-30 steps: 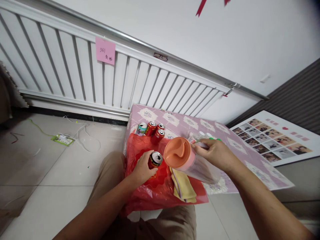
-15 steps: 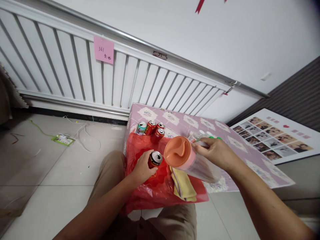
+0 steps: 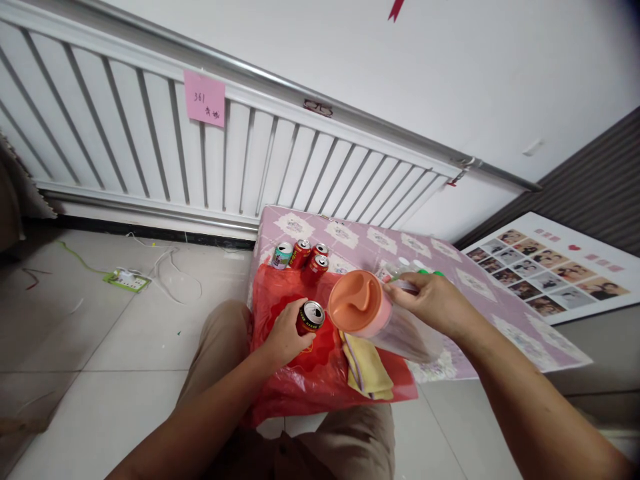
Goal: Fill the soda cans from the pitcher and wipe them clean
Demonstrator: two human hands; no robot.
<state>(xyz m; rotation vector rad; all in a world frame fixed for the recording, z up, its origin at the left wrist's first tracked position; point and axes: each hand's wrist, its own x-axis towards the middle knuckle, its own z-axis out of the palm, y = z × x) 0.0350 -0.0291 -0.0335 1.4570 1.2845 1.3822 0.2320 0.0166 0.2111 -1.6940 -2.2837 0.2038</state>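
Observation:
My left hand [image 3: 283, 337] is wrapped round an opened red drink can [image 3: 311, 317] that stands on a red plastic bag [image 3: 300, 380]. My right hand [image 3: 434, 301] grips the handle of a clear plastic pitcher with an orange-pink lid [image 3: 356, 303]. The pitcher is tilted on its side, lid toward me and to the left, just right of the can. A folded yellow cloth [image 3: 367, 368] lies under the pitcher on the bag.
Three red cans [image 3: 314, 259] and a teal can [image 3: 283, 255] stand at the back of the low table with a purple patterned cover [image 3: 370, 243]. Green-capped bottles [image 3: 425, 271] sit behind my right hand. A radiator runs along the wall; a power strip [image 3: 125, 279] lies on the tiled floor.
Both hands keep their grips. The view has shifted slightly, and the pitcher sits a touch higher and leftward in the frame.

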